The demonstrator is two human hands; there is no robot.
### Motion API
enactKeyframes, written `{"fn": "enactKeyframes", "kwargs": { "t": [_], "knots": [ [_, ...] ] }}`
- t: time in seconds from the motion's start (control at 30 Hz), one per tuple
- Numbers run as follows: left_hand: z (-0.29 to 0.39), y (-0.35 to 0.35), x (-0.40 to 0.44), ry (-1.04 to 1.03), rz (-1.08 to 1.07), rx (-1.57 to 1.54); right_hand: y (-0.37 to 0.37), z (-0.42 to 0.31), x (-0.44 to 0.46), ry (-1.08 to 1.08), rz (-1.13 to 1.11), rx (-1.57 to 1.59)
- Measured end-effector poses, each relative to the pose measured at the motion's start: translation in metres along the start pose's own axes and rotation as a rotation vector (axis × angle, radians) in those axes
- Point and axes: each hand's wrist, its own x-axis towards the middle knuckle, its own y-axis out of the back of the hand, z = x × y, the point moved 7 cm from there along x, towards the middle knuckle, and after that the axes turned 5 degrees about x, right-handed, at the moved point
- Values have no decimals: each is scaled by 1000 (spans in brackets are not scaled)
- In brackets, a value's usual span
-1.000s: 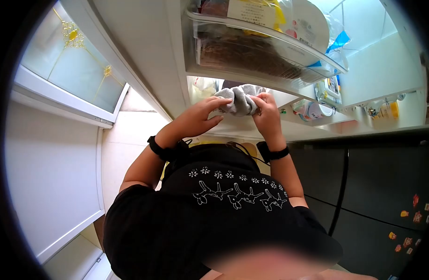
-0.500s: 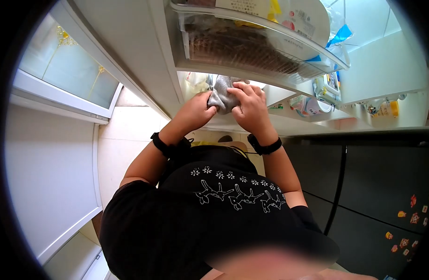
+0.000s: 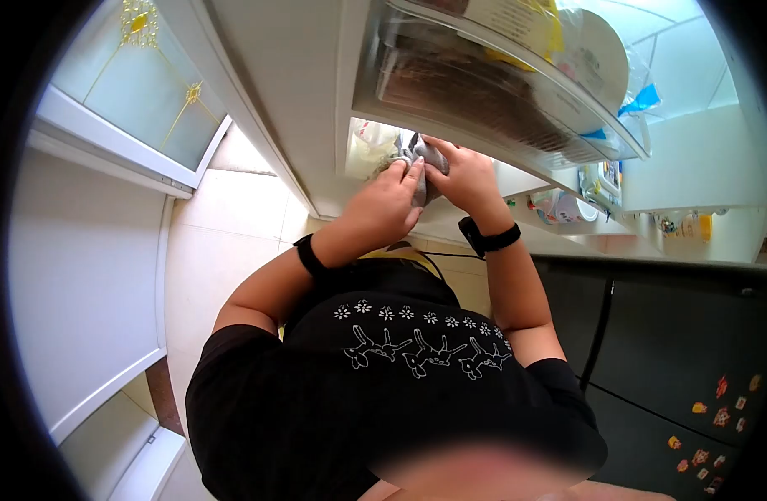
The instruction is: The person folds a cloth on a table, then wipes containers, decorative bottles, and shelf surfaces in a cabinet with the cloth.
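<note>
A grey cloth point(image 3: 430, 167) is bunched up between my two hands, at the lower shelf opening of a white cabinet. My left hand point(image 3: 382, 203) has its fingers closed on the cloth's left side, some of them over its front. On the right side, my right hand point(image 3: 467, 175) grips the same cloth with thumb and fingers. A small dark part with a pale rim shows at the top of the cloth; what it is cannot be made out.
Above my hands, a clear plastic bin point(image 3: 500, 92) holds packages. Plastic bags point(image 3: 373, 142) lie behind my left hand. Right of my hands are a white tub point(image 3: 571, 209) and a yellow-labelled jar point(image 3: 694, 226). A dark fridge point(image 3: 675, 334) with magnets stands at the right.
The cloth has been turned and bunched more tightly. My left hand has come across its front, and my right hand has moved to its right edge. The view has shifted, too.
</note>
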Motion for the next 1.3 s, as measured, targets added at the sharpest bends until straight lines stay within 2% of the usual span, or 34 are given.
{"fn": "enactKeyframes", "kwargs": {
  "t": [0.13,0.23,0.3,0.4,0.47,0.53,0.6,0.63,0.67,0.73,0.8,0.83,0.9,0.97,1.03,1.07,1.13,1.2,1.27,1.3],
  "knots": [
    [1,-8,5,-14,86,98,-12,12,0,-9,-98,72],
    [0,-9,10,-42,108,123,-8,7,-3,-11,-38,91],
    [0,-9,15,-75,107,111,-7,7,-1,-141,-101,76],
    [5,-6,21,-119,117,182,-5,5,6,-213,-209,40],
    [2,-13,26,-18,-6,383,-6,12,10,-206,-192,18],
    [5,-13,30,-31,-30,419,-7,16,10,-192,-186,-1],
    [2,-15,31,-21,-52,454,-7,17,6,-198,-175,137],
    [5,-16,31,-107,5,514,-11,19,5,-193,-182,139],
    [10,-16,28,-196,58,574,-13,23,3,-219,-166,182],
    [11,-14,27,-172,49,566,-14,20,0,-248,-148,227],
    [12,-11,28,-152,44,557,-3,8,-6,-215,24,213],
    [13,-10,28,-162,47,549,-8,4,-10,-215,23,212],
    [12,-11,26,-164,52,540,-3,-3,-19,-189,251,110],
    [13,-15,25,-209,95,580,-3,-8,-21,-199,246,51],
    [14,-16,26,-196,80,615,-5,-10,-17,-295,107,-9],
    [14,-17,27,-188,61,649,-5,-6,-16,-291,105,-8],
    [16,-17,27,-198,67,663,-4,-4,-12,-152,76,123],
    [17,-16,27,-210,71,676,-4,-1,-8,-163,57,121],
    [15,-24,29,-208,-38,735,-3,-3,-5,-179,42,119],
    [15,-25,30,-208,-39,734,-7,-4,-4,-223,-3,29]
  ]
}}
